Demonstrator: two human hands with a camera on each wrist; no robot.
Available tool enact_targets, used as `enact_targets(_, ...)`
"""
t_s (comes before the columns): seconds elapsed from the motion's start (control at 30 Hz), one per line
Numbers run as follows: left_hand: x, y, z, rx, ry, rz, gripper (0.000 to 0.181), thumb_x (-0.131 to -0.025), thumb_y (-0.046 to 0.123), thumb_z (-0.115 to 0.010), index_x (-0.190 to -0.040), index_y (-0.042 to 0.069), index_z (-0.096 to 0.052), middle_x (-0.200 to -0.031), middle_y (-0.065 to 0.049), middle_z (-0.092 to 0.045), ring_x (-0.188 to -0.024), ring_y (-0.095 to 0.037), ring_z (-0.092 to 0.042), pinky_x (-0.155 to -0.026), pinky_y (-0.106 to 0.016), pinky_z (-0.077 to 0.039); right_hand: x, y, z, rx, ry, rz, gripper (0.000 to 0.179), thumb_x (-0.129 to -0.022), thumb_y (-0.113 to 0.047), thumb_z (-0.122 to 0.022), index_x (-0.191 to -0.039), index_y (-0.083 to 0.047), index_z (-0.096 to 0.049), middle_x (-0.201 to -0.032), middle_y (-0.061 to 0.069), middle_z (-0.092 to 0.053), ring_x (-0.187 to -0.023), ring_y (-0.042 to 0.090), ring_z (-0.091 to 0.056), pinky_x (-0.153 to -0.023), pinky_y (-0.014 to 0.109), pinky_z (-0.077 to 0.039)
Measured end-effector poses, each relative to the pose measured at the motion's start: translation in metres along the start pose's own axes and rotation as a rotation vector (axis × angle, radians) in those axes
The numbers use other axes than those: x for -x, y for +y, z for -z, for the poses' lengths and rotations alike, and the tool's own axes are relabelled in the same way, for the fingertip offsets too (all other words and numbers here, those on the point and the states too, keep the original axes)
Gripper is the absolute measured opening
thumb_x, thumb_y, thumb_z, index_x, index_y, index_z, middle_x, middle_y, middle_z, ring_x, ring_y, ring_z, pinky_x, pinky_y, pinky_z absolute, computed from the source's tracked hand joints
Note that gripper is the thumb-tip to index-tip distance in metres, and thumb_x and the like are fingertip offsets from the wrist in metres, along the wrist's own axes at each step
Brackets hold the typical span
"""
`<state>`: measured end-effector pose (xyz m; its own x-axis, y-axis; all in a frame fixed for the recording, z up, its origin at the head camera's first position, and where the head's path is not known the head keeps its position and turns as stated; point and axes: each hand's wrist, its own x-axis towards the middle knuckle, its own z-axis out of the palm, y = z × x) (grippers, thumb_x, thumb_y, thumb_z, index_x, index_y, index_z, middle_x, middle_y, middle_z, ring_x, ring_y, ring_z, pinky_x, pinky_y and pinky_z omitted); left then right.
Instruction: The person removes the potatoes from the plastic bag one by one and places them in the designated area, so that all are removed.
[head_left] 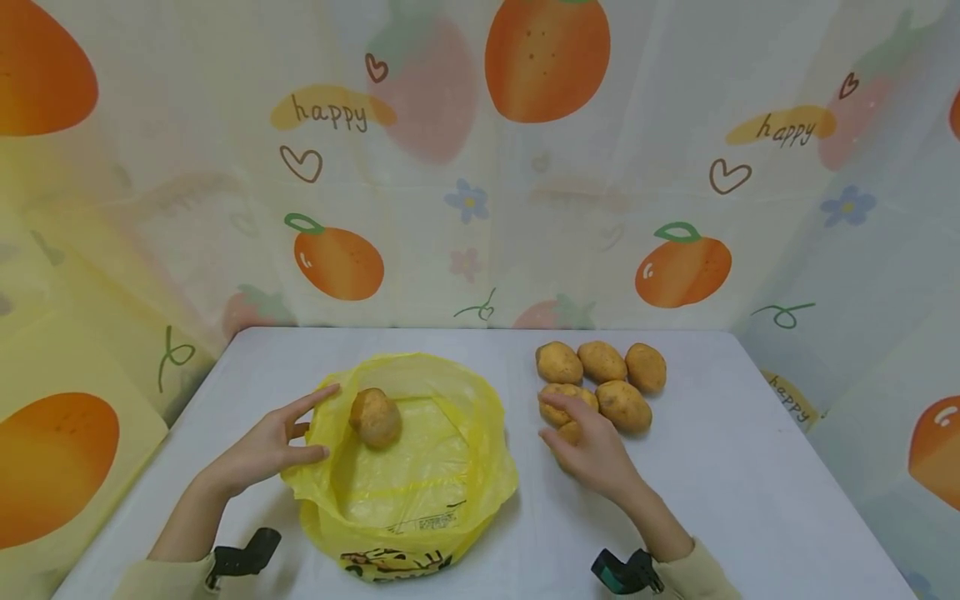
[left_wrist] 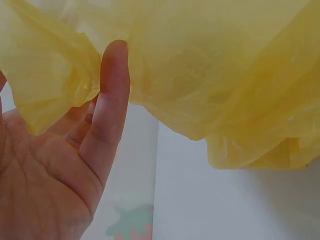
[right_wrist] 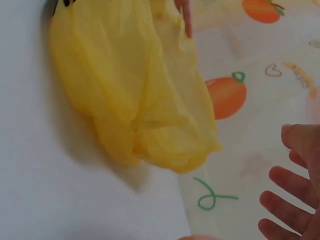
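Observation:
A yellow plastic bag stands with its mouth spread wide, and one potato lies inside near its left wall. My left hand touches the left rim, thumb and forefinger well apart. In the left wrist view, a fold of the bag lies against the fairly straight fingers. My right hand is over the near left potatoes of a group, partly covering a potato and another potato. The right wrist view shows its fingers spread, holding nothing.
Several more potatoes sit close together to the right of the bag, among them a back potato and a front right potato. All stand on a white table. A fruit-printed cloth hangs behind the table's far edge.

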<state>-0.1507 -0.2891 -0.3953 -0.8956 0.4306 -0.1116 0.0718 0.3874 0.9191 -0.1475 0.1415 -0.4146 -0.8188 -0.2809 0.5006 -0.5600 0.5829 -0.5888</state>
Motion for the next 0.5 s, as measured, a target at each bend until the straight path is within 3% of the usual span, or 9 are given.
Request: enact_targets(0.5, 0.000, -0.002, -0.002, 0.008, -0.011, 0.008, 0.079, -0.084, 0.013, -0.066, -0.148, 0.019, -0.020, -0.154, -0.014, -0.005, -0.122, -0.051, -0.037, -0.069, -0.034, -0.054, -0.039, -0.040, -0.007, -0.076, -0.201, -0.011, 0.046, -0.087, -0.022, -0.064, -0.130, -0.018, -0.051, -0.128, -0.005, -0.054, -0.113, 0.013, -0.052, -0.090, 0.037, -0.046)
